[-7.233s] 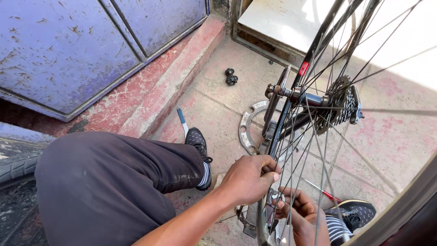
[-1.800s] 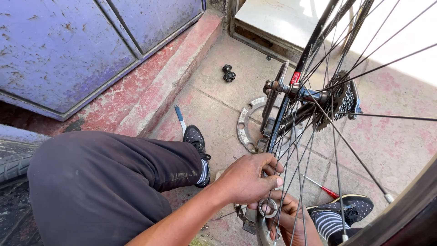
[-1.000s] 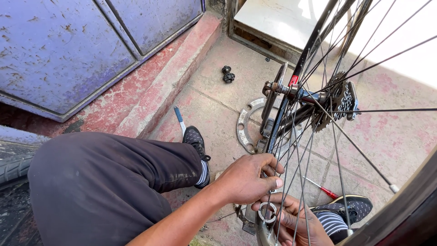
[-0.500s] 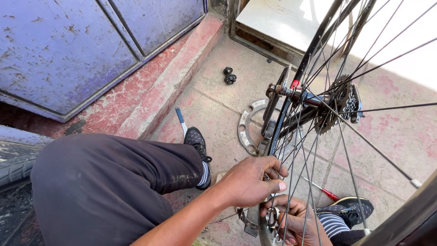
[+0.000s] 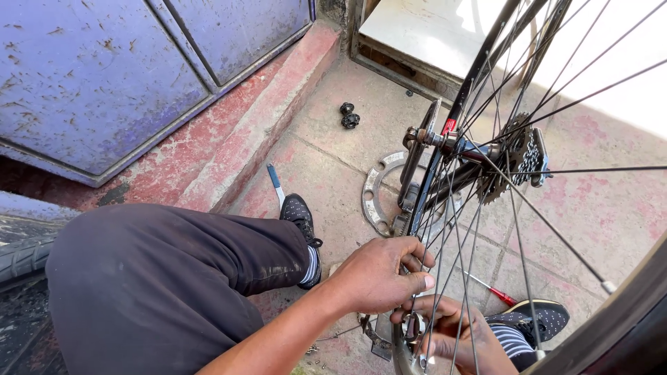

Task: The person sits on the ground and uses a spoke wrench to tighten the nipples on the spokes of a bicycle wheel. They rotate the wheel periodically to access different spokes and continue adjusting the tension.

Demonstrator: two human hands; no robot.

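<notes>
A bicycle wheel (image 5: 445, 208) stands in front of me, with thin spokes and a sprocket cluster (image 5: 517, 158) at its hub. My left hand (image 5: 379, 278) is curled over the rim at the bottom of the wheel, fingers hooked between spokes. My right hand (image 5: 455, 337) sits just below it, seen through the spokes, and pinches a small round metal tool (image 5: 415, 326) against the rim. My bent left knee in dark trousers (image 5: 167, 278) fills the lower left.
A toothed metal ring (image 5: 375, 194) lies on the paving under the wheel. Nearby are a blue-handled tool (image 5: 276, 182), a red-handled screwdriver (image 5: 497, 295) and two small black parts (image 5: 347, 116). A purple metal door (image 5: 104, 76) and red step (image 5: 257, 132) are to the left.
The wheel has turned a little, so the spokes and a spoke nipple on the right have shifted. Both hands stay at the bottom of the rim, with small finger movements.
</notes>
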